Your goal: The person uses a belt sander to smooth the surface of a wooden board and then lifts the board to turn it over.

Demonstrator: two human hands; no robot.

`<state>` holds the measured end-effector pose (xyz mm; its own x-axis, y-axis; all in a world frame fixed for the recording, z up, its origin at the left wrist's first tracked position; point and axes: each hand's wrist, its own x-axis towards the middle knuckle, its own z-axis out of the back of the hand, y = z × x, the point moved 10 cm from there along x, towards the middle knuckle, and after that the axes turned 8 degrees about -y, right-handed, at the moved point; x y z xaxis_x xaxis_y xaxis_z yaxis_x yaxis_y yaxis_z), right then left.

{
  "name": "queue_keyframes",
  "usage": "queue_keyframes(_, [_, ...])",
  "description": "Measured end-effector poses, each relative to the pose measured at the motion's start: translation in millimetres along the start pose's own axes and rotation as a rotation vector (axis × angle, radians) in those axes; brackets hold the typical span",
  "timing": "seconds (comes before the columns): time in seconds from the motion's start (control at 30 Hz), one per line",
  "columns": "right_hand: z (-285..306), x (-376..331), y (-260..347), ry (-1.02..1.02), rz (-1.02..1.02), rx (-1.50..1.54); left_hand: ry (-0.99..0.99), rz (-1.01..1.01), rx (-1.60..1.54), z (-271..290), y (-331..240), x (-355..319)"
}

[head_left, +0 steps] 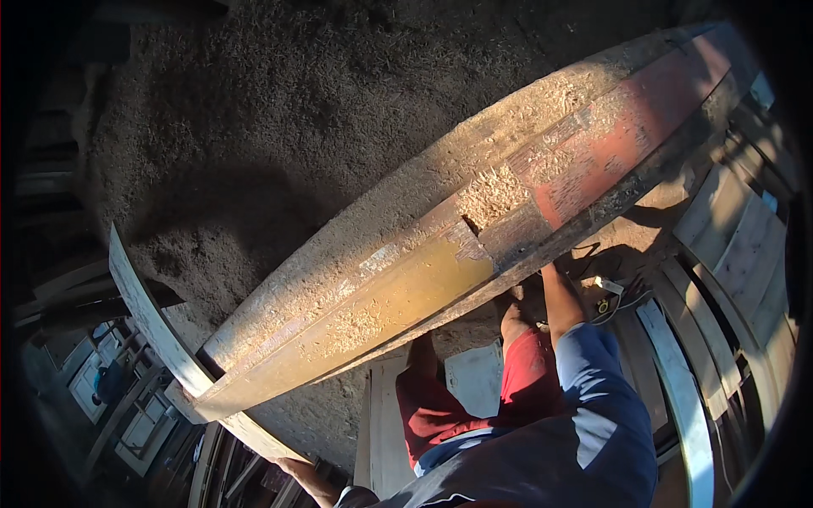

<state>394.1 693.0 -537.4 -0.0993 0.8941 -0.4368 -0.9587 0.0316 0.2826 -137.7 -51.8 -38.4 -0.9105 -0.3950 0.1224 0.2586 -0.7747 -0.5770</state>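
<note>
A long pale wooden board lies crosswise over the left end of a long bench. My left hand holds the board's near end, its fingers closed at the edge. The bench top is painted yellow on the left and red on the right, with a gap in the middle full of wood shavings. My right forearm reaches to the near side of the bench. The bench edge hides the right hand, so its fingers do not show.
Sawdust is heaped over the ground beyond the bench. Stacked planks lie at the right, near a white power strip with cords. Wooden frames and timber crowd the lower left. A pale panel lies by my legs.
</note>
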Motion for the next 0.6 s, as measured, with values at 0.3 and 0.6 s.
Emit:
queue_keyframes(0.3, [90,-185,170,0.247,0.429,0.45,0.024,0.264,-0.309,-28,37,1])
queue_keyframes(0.6, [388,-238,514,-0.307,0.977,0.206,0.053,0.643,-0.714,-50,74,-10])
